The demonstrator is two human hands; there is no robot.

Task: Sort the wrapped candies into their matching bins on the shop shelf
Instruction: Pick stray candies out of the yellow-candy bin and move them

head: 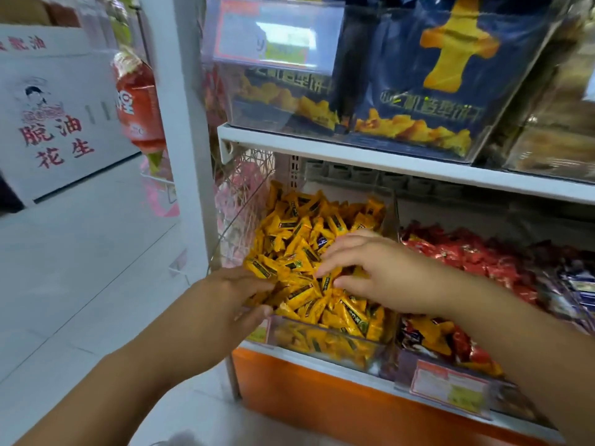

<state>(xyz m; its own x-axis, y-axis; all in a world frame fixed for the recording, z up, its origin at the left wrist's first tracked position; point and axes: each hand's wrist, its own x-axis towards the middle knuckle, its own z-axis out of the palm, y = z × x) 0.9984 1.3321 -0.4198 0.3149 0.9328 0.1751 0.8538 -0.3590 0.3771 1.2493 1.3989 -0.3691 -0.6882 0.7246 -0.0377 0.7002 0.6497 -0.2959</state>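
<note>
A clear bin [391, 210] on the lower shelf is heaped with yellow wrapped candies [299, 233]. My left hand [225, 300] is at the bin's front left corner, where its fingers and thumb close round a bunch of yellow candies. My right hand [373, 265] lies over the middle of the heap with its fingers spread and touching the candies. One blue-wrapped candy [322, 243] shows among the yellow ones just beyond my right fingertips. The neighbouring bin on the right holds red wrapped candies [467, 255], with some yellow ones mixed in at its front [428, 336].
Blue and white candies [576, 284] fill a bin at the far right. The upper shelf [322, 146] carries clear boxes of dark blue snack bags [428, 75]. A white upright post [186, 156] borders the bins on the left, with tiled floor [80, 268] beyond it.
</note>
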